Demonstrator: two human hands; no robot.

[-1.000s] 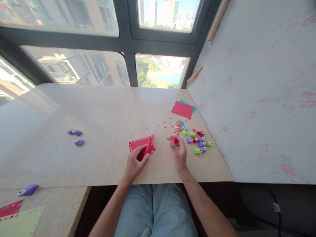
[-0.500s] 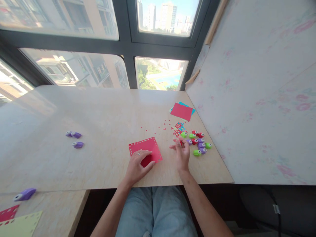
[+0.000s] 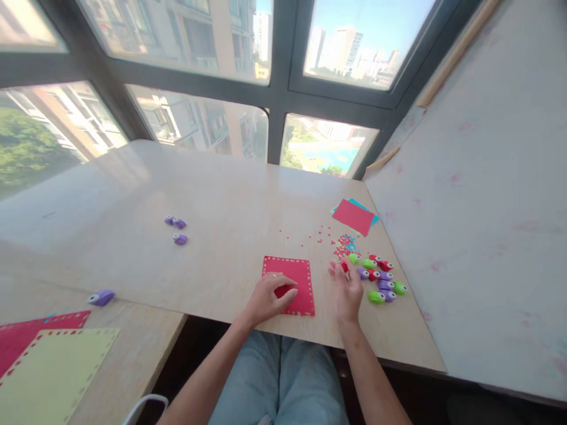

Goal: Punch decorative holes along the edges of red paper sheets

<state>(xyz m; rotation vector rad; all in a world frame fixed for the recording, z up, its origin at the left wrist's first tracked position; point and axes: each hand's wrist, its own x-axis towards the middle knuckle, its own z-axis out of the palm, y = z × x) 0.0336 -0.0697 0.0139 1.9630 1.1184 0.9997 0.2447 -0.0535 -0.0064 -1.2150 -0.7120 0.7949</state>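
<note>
A red paper sheet (image 3: 303,286) lies flat on the bench (image 3: 221,254) in front of the person, smooth and roughly square, its edges pierced with a row of small holes. The left hand (image 3: 275,294), a ring on one finger, is over the sheet's left part, fingers loosely arched and thumb apart, clasping nothing; how firmly it presses cannot be told. The right hand (image 3: 348,292), just right of the sheet, curls its fingers around a small glossy red punch (image 3: 342,268), mostly hidden. Beside it clusters a group of rounded punches (image 3: 386,285) in green, purple and red, with eye-like white ends. Tiny paper bits (image 3: 344,244), mostly red and blue, are strewn beyond, below a fanned stack of coloured paper (image 3: 353,216). Far left, a pale yellow sheet (image 3: 66,369) with a perforated border overlaps another red one (image 3: 24,339). The bench top is pale, faintly mottled and slightly shiny.
</note>
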